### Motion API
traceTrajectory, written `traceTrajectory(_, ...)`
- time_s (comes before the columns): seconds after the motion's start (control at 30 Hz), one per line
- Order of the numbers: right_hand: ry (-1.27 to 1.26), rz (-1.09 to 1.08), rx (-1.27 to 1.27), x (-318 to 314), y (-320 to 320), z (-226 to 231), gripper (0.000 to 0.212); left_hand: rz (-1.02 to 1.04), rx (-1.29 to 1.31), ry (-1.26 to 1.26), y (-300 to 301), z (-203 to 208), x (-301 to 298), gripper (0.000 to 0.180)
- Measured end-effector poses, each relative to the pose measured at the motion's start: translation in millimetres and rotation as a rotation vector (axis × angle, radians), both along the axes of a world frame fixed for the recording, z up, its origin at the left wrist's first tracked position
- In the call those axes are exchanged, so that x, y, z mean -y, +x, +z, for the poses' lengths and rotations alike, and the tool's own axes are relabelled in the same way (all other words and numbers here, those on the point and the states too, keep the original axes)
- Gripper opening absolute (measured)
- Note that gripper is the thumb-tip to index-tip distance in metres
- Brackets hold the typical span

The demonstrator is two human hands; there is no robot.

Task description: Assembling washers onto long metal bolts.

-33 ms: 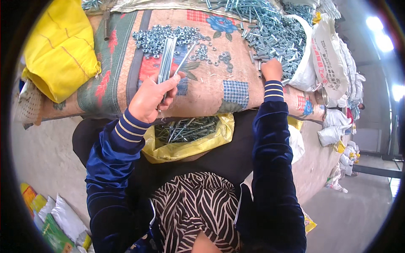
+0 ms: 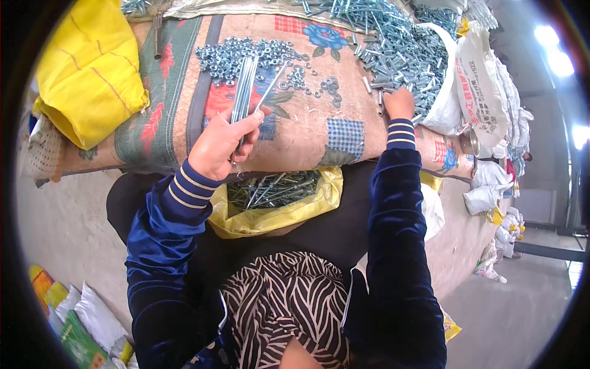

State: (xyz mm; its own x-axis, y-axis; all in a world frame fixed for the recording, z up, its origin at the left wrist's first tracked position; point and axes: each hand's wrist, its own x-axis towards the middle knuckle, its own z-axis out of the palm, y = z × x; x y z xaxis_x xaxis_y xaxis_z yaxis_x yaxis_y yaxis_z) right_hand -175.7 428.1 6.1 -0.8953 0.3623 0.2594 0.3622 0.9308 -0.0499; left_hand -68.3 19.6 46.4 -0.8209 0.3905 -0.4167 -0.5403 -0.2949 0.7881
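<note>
At ten o'clock a yellow sack (image 2: 86, 74) lies slumped on the worktop (image 2: 307, 135), which is covered with a flowered woven cloth. Just right of it, at eleven o'clock, a heap of small steel nuts (image 2: 246, 55) is spread over the cloth, with a few strays trailing toward twelve. The left hand (image 2: 218, 147), near the centre-left, is clenched round a bundle of long bolts (image 2: 246, 86); their shafts fan upward from the fist and lie across the lower edge of the nut heap. Below the worktop edge, at the middle of the view, an open yellow bag (image 2: 276, 209) rests on the person's lap, holding more long bolts (image 2: 270, 187). Toward one o'clock the right hand (image 2: 399, 103) reaches into a big pile of loose bolts (image 2: 387, 43); its fingers are buried among them, so I cannot tell whether it grips any. Just right of that pile, at two o'clock, stands a white printed sack (image 2: 476, 86), also filled with bolts. Farther right, at three o'clock, more white sacks (image 2: 491, 184) sit on the floor.
</note>
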Motion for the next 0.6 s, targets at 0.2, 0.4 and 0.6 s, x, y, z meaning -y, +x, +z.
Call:
traceTrajectory(0.2, 0.076, -0.105, 0.083, 16.6, 10.6, 29.2, 0.030, 0.016, 0.021, 0.019, 0.7, 3.8, 7.6, 0.024)
traceTrajectory(0.4, -0.547, 0.316, -0.062, 74.9, 40.0, 75.0, 0.022, -0.093, 0.036, 0.072, 0.9, 1.3, 3.2, 0.023)
traceTrajectory(0.6, -1.241, 0.728, 0.026, 127.2, 49.1, 78.7, 0.023, -0.159, 0.017, 0.005, 2.3, 2.6, -8.9, 0.026)
